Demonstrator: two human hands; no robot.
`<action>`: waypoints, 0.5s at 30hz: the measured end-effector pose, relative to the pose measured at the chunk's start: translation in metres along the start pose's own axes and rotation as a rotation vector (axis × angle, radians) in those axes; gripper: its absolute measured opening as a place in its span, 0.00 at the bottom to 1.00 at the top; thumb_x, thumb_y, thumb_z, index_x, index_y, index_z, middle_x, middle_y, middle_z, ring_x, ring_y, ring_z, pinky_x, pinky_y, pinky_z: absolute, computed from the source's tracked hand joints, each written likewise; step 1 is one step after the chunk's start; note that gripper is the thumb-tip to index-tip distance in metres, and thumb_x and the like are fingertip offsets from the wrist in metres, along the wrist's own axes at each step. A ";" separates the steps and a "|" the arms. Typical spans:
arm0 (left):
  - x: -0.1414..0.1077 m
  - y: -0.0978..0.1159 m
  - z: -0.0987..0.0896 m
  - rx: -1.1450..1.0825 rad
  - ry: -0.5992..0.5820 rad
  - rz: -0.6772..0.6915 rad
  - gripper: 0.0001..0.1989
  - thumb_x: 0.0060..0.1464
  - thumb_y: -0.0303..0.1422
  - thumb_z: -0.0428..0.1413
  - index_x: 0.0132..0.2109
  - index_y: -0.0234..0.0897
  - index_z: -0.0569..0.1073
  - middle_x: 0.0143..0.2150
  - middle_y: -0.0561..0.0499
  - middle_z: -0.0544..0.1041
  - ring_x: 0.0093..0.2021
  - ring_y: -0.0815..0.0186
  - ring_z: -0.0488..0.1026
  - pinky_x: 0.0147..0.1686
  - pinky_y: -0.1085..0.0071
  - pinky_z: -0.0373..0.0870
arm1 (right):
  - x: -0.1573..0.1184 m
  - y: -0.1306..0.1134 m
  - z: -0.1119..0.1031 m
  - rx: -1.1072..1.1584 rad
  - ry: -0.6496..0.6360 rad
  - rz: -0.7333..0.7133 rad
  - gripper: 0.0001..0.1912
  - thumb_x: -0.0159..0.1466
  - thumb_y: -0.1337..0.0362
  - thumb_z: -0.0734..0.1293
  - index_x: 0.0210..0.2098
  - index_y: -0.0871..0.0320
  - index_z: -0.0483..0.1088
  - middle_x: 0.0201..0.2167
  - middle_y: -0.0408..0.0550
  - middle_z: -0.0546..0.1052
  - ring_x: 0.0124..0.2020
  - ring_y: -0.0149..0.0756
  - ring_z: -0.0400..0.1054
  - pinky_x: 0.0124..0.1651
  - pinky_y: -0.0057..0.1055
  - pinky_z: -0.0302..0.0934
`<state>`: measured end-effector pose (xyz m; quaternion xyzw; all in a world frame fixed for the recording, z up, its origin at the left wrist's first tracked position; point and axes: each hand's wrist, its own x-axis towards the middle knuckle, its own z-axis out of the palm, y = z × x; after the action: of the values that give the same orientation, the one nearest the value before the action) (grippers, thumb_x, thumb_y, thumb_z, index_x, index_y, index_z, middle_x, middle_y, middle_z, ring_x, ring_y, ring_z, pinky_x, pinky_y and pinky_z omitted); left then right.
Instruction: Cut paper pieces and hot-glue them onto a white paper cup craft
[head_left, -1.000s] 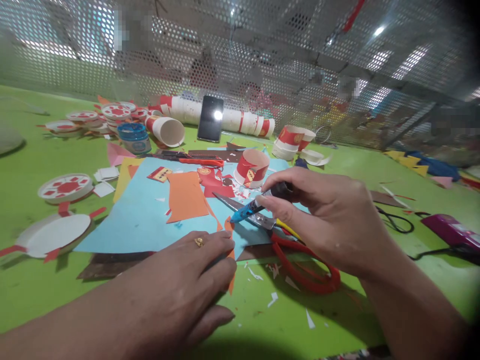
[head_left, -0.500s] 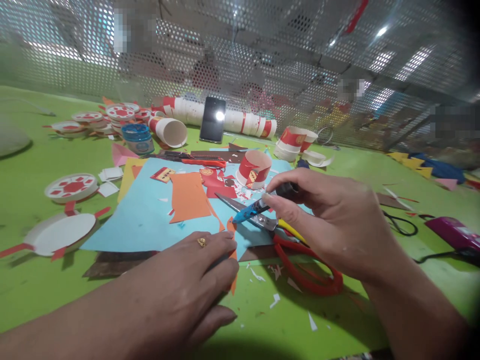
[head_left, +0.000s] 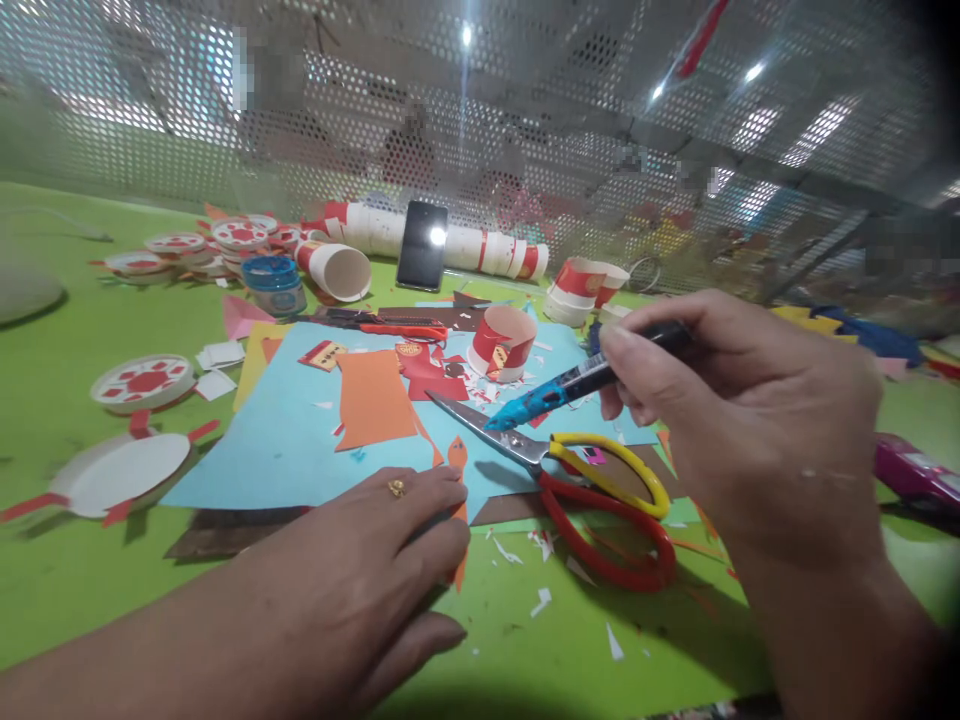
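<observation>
My right hand (head_left: 739, 435) grips a black marker pen (head_left: 600, 375) whose front part is smeared blue, its tip held above the blades of the scissors (head_left: 525, 445). Those scissors have one yellow and one red handle. With fingers stretched, my left hand (head_left: 375, 560) lies over a narrow orange paper cut-out (head_left: 457, 458) and presses it down; two small dark dots show near its top, and its middle is hidden by the fingers. Beneath lies a light-blue sheet (head_left: 270, 450), with a larger orange paper (head_left: 375, 400) on it. A cut red-and-white paper cup (head_left: 502, 343) stands behind the scissors.
White plate-like discs with red strips (head_left: 127, 475) lie left. At the back are a blue jar (head_left: 271, 285), a phone (head_left: 422, 245), stacked paper cups (head_left: 495, 250) and a red utility knife (head_left: 405, 328). Paper scraps (head_left: 540, 602) litter the green table. A purple tool (head_left: 916, 470) lies right.
My right hand has risen and moved right with the marker, whose tip has left the orange cut-out. My left hand has stayed on the cut-out.
</observation>
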<state>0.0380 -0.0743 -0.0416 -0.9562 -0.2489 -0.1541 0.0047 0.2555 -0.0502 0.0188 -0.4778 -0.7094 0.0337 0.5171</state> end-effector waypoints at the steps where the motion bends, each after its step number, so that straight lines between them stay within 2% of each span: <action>1: -0.001 0.000 -0.001 -0.015 -0.004 -0.011 0.12 0.60 0.37 0.48 0.42 0.35 0.73 0.44 0.41 0.75 0.42 0.54 0.72 0.39 0.56 0.73 | 0.000 0.001 0.001 -0.002 -0.007 0.002 0.07 0.60 0.61 0.68 0.28 0.57 0.72 0.19 0.38 0.70 0.19 0.25 0.63 0.21 0.24 0.57; 6: -0.004 0.003 -0.005 -0.058 -0.037 -0.058 0.13 0.62 0.37 0.47 0.47 0.36 0.71 0.49 0.43 0.73 0.45 0.56 0.71 0.42 0.59 0.72 | 0.000 0.004 0.006 0.013 -0.060 0.023 0.09 0.60 0.61 0.68 0.26 0.59 0.71 0.18 0.38 0.68 0.18 0.25 0.63 0.21 0.25 0.58; 9: -0.005 0.004 -0.005 -0.039 -0.050 -0.049 0.13 0.62 0.37 0.46 0.48 0.37 0.70 0.50 0.43 0.73 0.47 0.56 0.70 0.44 0.60 0.71 | 0.001 0.002 0.006 0.034 -0.027 0.046 0.11 0.60 0.59 0.68 0.25 0.59 0.70 0.17 0.38 0.68 0.17 0.25 0.62 0.20 0.24 0.57; 12: -0.006 0.004 -0.004 -0.042 -0.046 -0.041 0.12 0.61 0.36 0.48 0.48 0.36 0.70 0.52 0.44 0.72 0.53 0.57 0.68 0.50 0.60 0.69 | 0.002 0.000 0.005 0.058 0.013 0.078 0.11 0.60 0.59 0.68 0.25 0.58 0.69 0.17 0.38 0.68 0.16 0.25 0.61 0.19 0.24 0.56; 15: -0.005 0.003 -0.006 -0.080 -0.068 -0.075 0.12 0.60 0.36 0.49 0.49 0.36 0.69 0.55 0.44 0.71 0.55 0.57 0.66 0.53 0.60 0.67 | 0.004 0.000 0.004 0.104 0.024 0.092 0.11 0.60 0.58 0.68 0.27 0.58 0.69 0.18 0.39 0.69 0.17 0.25 0.62 0.19 0.25 0.57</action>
<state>0.0337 -0.0803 -0.0368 -0.9503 -0.2783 -0.1314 -0.0476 0.2524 -0.0455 0.0192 -0.4827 -0.6778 0.0882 0.5475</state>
